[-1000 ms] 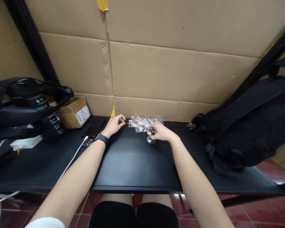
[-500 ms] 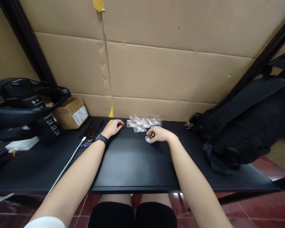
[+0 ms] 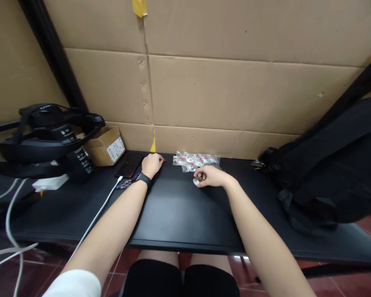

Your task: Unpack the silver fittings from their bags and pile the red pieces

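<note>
My left hand [image 3: 152, 164], with a dark watch at the wrist, rests at the back of the black tabletop [image 3: 170, 214]. Its fingertips are closed on a small red piece [image 3: 164, 159], too small to name. To the right, my right hand [image 3: 212, 176] pinches a round, shiny, silvery disc [image 3: 197, 180] just above or on the surface; I cannot tell which. Behind that hand several clear plastic packets [image 3: 191, 159] lie together against the cardboard, each with a silvery round thing and a bit of red inside.
On the left are a black phone [image 3: 128, 164], a white cable [image 3: 100, 208], an open cardboard box [image 3: 106, 146] and a black headset [image 3: 49, 144]. A black backpack [image 3: 336, 165] fills the right side, with a small padlock [image 3: 257, 163] by it. Cardboard [image 3: 222, 95] walls the back.
The camera view has turned slightly left, so everything sits further right in the picture. Both hands keep their grip and have barely moved over the table.
</note>
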Demonstrator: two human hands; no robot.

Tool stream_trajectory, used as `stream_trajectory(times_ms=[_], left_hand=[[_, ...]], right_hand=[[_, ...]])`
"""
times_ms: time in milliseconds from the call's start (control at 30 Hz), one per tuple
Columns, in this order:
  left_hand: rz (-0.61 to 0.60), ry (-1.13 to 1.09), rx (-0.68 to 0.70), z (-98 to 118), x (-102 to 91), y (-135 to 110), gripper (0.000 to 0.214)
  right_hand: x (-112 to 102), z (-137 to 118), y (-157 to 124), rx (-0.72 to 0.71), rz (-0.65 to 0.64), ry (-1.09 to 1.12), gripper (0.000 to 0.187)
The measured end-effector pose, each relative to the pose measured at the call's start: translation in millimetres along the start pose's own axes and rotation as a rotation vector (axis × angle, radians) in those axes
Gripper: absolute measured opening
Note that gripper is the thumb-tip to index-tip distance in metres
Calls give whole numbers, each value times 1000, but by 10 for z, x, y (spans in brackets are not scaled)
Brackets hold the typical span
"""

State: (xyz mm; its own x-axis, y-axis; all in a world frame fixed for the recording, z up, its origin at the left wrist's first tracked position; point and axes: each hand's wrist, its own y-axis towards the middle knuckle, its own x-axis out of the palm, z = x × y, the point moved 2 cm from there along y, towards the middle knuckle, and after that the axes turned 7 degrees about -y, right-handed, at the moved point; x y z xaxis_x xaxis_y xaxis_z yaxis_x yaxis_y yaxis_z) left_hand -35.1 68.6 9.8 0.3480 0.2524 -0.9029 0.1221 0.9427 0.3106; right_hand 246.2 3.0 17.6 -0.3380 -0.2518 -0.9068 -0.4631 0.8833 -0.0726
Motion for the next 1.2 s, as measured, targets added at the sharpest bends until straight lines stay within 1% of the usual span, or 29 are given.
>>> stream_trajectory(times_ms=[133,233,333,400,533,667,767,867,933,1000,1067,1133,1200], left_hand=[[37,-48,-5,-20,20,13,23],[43,-53,-15,-41,38,35,22],[31,-84,-16,-43,23,52,26],[-2,-93,-14,-34,-11,56,29],[-119,-98,27,-11,-95,53,26],[-239,-192,152,35,-114,42,21],[-416,-370,309,147,-71,-7,16],[-611,-545,433,314,-30,-102,19],[-670,-578,480,415,-32,-162,19],[-681,-540,495,480,-61,-203,17],[-662,-443,451,492,-113,-219,15],[-611,-278,347,451,-181,-215,13],[-562,-87,228,385,-251,-204,13]], right_hand=[[-5,-70,-7,-40,16,6,41],[-26,-79,-13,-24,14,6,41],[-33,-50,-15,-15,-1,8,42],[-30,-17,-16,-20,-21,8,44],[-28,51,-17,-9,-41,-19,45],[-38,63,-16,4,-37,-55,41],[-41,45,-20,5,-46,-65,43],[-54,34,-44,26,-77,-76,44],[-74,39,-75,64,-100,-92,45],[-98,54,-108,116,-122,-109,45],[-114,64,-131,152,-140,-118,47],[-121,56,-135,145,-150,-98,47],[-128,24,-121,81,-130,-30,45]])
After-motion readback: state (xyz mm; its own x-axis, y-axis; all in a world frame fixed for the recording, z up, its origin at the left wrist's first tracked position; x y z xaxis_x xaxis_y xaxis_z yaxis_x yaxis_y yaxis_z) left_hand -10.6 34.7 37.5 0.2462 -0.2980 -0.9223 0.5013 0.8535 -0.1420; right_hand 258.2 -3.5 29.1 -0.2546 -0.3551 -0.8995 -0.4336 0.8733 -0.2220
